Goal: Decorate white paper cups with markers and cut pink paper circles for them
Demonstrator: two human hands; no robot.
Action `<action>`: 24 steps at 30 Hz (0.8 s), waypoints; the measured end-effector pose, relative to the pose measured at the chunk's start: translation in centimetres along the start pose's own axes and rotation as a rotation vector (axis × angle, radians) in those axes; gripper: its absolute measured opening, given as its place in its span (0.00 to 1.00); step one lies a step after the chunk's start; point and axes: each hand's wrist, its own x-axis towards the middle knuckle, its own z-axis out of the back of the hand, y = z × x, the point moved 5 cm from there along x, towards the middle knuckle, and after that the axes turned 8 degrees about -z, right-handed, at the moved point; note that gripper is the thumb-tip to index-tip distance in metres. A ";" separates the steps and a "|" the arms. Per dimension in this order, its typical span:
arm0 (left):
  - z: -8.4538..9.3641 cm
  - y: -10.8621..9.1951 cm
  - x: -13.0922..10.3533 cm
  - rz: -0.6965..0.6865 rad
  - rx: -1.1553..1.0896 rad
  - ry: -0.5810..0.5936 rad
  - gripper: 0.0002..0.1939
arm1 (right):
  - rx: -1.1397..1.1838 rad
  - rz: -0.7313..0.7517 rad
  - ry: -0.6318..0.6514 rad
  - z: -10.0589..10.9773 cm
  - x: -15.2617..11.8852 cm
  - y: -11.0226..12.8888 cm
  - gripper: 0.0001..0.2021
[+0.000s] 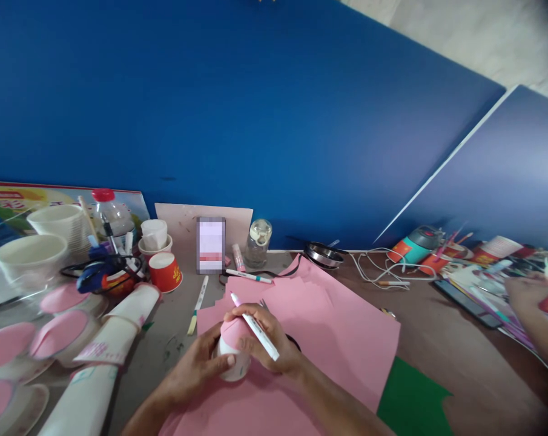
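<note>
Pink paper (346,345) lies beneath my hands, perhaps to shield the counter (162,375). My left hand (205,358) wraps the cup (235,370), seemingly to steady it; my right hand (274,336) holds a pen (258,333), fingers against the pink disc (232,332) over the cup's end. Beyond them, a phone (211,242) stands before card (176,221), screen toward me, presumably for viewing. Pink-topped cups (60,333) sit left of my hands, perhaps out of the way.
</note>
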 end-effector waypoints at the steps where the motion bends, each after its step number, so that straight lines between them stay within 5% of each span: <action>1: 0.0 0.1 0.0 0.004 -0.003 -0.005 0.32 | -0.003 -0.006 0.008 0.0 0.0 -0.1 0.19; 24: 0.6 0.3 0.3 -0.053 0.145 0.016 0.30 | -0.003 -0.086 0.085 -0.1 0.2 -1.0 0.20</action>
